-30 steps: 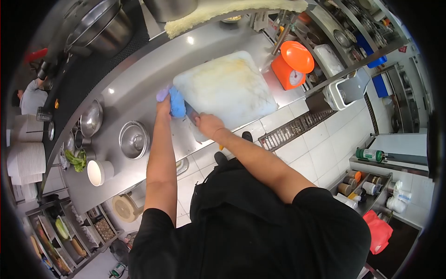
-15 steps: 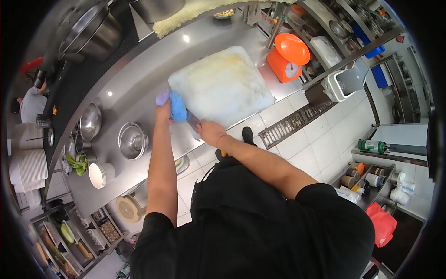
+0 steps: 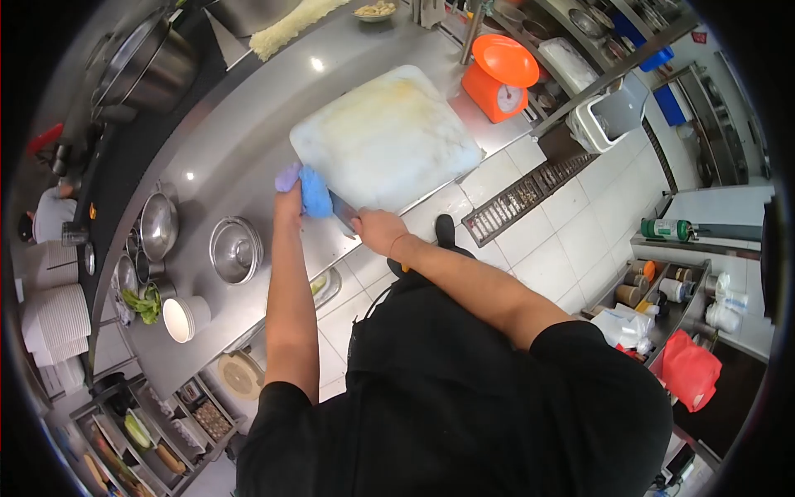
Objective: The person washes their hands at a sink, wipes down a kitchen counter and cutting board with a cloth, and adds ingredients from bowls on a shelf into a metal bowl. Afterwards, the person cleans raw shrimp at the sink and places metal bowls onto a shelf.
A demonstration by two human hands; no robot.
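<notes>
In my right hand [image 3: 383, 232], closed around its handle, is a knife [image 3: 342, 214] whose broad metal blade points toward my left hand. My left hand [image 3: 287, 201] is closed on a crumpled blue cloth [image 3: 315, 192], which lies against the far part of the blade and hides it. A bunched purple piece [image 3: 287, 177] sticks out beyond the fingers of that hand; I cannot tell if it belongs to the same cloth. Just beyond both hands, a worn white cutting board [image 3: 385, 137] lies on the steel counter [image 3: 240, 149].
An orange kitchen scale [image 3: 501, 79] stands right of the board. Left are stacked metal bowls [image 3: 236, 250], white tubs [image 3: 185, 317] and leafy greens [image 3: 142, 304]. A floor drain grate [image 3: 530, 199] runs at the right. Another person [image 3: 54, 214] is at the far left.
The view has shifted slightly, so the counter and board sit a little higher and further left. Both hands keep their hold, with the cloth still at the blade.
</notes>
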